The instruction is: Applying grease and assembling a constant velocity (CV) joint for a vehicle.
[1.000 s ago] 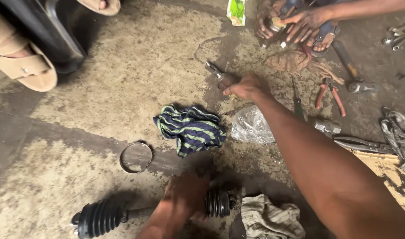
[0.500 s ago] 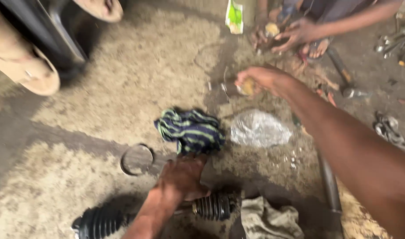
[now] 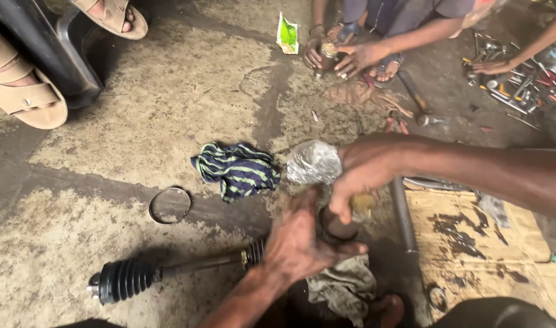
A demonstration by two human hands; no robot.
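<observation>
A car drive shaft [image 3: 193,265] lies on the stained concrete floor, with a black ribbed rubber boot [image 3: 123,279] at its left end. My left hand [image 3: 302,243] presses down on the shaft's right end, covering the joint there. My right hand [image 3: 357,179] reaches in from the right and grips a small tool with a yellowish handle [image 3: 364,203] right above that joint. The tool's tip is hidden behind my hands.
A striped blue-green rag [image 3: 235,170], a crumpled clear plastic bag [image 3: 313,162] and a metal ring [image 3: 170,205] lie nearby. A dirty cloth [image 3: 344,285] sits below the joint. Greasy cardboard [image 3: 478,237] is at right. Other people's hands [image 3: 351,54] and scattered tools [image 3: 515,85] are at the back.
My right hand has come back from the far tools toward me with the yellow-handled tool and now sits over the joint. My left hand has slid right along the shaft.
</observation>
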